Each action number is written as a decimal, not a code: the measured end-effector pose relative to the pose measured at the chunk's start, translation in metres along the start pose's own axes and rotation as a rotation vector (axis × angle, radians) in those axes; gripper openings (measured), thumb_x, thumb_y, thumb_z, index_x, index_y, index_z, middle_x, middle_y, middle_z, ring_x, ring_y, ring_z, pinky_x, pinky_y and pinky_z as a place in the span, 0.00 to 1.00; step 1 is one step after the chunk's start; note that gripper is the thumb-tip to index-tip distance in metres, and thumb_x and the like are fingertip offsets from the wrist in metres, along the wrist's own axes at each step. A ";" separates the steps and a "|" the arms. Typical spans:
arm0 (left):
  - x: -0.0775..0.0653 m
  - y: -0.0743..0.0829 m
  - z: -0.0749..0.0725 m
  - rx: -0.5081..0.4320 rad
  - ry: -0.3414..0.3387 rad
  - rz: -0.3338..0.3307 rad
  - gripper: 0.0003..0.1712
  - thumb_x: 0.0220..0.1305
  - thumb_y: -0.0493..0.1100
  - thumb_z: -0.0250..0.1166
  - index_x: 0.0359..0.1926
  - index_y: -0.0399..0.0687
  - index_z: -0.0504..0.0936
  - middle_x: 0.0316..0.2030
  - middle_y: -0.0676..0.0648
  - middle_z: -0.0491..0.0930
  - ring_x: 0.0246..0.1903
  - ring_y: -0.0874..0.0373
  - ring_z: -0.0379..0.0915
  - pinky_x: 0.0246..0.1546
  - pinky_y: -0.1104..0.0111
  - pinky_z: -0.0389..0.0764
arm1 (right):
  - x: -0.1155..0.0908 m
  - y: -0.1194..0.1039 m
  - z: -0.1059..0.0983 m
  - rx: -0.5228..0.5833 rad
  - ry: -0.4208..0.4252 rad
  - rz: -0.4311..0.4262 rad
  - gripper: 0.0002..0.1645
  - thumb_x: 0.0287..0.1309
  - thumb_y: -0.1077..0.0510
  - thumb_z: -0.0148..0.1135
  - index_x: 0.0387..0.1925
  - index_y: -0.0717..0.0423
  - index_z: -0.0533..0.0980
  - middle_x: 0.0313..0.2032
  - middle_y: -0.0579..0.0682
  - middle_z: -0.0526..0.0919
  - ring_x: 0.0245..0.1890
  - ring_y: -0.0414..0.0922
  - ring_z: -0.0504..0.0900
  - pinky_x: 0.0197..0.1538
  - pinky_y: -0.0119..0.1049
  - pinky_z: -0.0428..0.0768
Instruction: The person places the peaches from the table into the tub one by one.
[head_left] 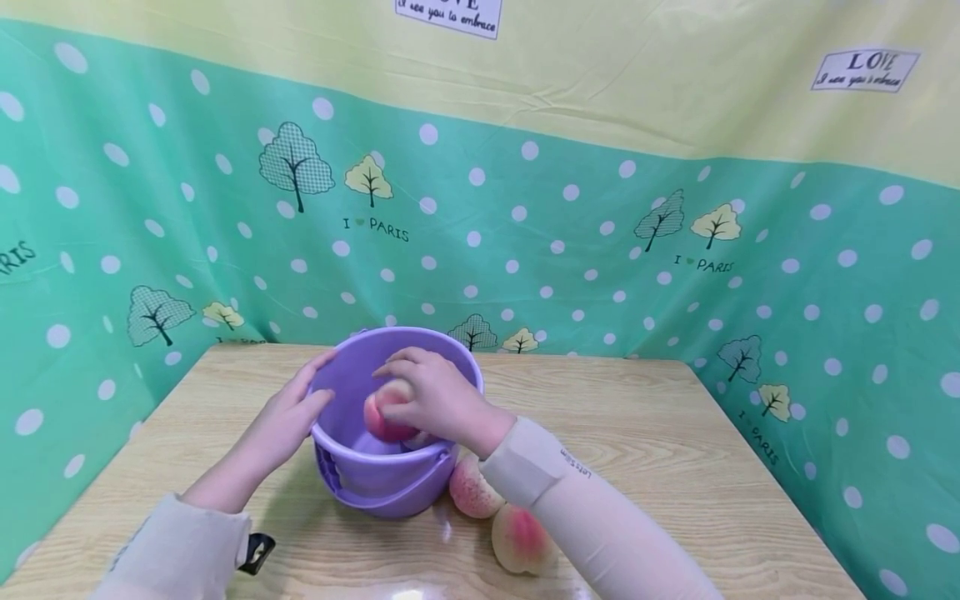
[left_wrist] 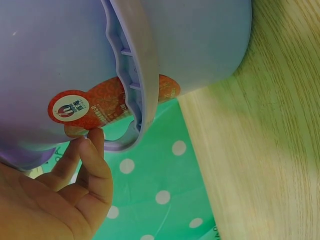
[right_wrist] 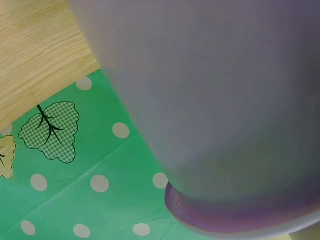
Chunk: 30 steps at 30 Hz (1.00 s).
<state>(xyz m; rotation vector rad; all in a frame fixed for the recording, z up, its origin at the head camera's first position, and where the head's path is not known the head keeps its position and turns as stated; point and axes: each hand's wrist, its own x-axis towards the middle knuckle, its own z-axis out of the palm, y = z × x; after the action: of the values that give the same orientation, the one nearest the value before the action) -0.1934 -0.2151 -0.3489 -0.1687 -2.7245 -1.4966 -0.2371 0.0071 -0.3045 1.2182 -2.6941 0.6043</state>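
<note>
A purple bucket (head_left: 348,459) stands on the table, its mouth tipped toward the head camera. My left hand (head_left: 285,417) holds its left rim, thumb over the inside. In the left wrist view, the fingers of that hand (left_wrist: 82,192) bend against the outer wall near a red sticker (left_wrist: 107,102). Inside the mouth, my right hand (head_left: 438,400) grips a pink and cream peach (head_left: 381,419). Part of another peach (head_left: 417,441) shows beneath it. Only the bucket's outer wall (right_wrist: 210,100) fills the right wrist view; the right hand is hidden there.
Two more peaches lie on the wooden table (head_left: 637,467): a speckled one (head_left: 472,490) against the bucket's right side and a cream one (head_left: 521,542) nearer, beside my right sleeve. The bucket's handle (head_left: 405,497) hangs down in front. A dotted green curtain (head_left: 517,258) surrounds the table's back and sides.
</note>
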 end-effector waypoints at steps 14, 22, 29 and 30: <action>0.000 -0.001 0.000 -0.005 -0.002 -0.005 0.35 0.77 0.47 0.44 0.79 0.52 0.44 0.74 0.30 0.54 0.64 0.29 0.66 0.55 0.43 0.79 | -0.003 0.003 0.002 0.034 0.151 -0.094 0.22 0.56 0.52 0.72 0.52 0.52 0.81 0.51 0.47 0.84 0.56 0.43 0.80 0.64 0.33 0.75; 0.000 0.001 0.001 0.001 -0.004 -0.007 0.35 0.77 0.47 0.43 0.79 0.51 0.44 0.74 0.29 0.54 0.63 0.29 0.67 0.53 0.44 0.80 | -0.008 0.006 -0.001 0.068 0.185 -0.116 0.21 0.56 0.52 0.71 0.51 0.53 0.81 0.50 0.47 0.85 0.54 0.44 0.80 0.61 0.33 0.76; -0.001 0.001 0.001 0.007 0.002 -0.015 0.35 0.77 0.47 0.43 0.80 0.52 0.44 0.74 0.30 0.53 0.64 0.29 0.65 0.55 0.42 0.78 | -0.013 0.005 -0.009 0.066 0.131 -0.073 0.24 0.58 0.49 0.70 0.54 0.53 0.80 0.52 0.48 0.84 0.59 0.45 0.78 0.66 0.35 0.73; -0.001 0.000 0.001 0.007 0.003 -0.015 0.36 0.76 0.47 0.43 0.80 0.52 0.44 0.74 0.30 0.53 0.65 0.29 0.64 0.55 0.41 0.77 | -0.013 0.004 -0.010 0.062 0.125 -0.065 0.25 0.58 0.49 0.70 0.55 0.53 0.79 0.53 0.48 0.84 0.60 0.45 0.78 0.67 0.36 0.72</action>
<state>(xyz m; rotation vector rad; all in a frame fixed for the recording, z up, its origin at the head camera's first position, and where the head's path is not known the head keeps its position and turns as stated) -0.1923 -0.2142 -0.3490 -0.1458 -2.7349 -1.4894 -0.2321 0.0230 -0.3002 1.2339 -2.5414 0.7336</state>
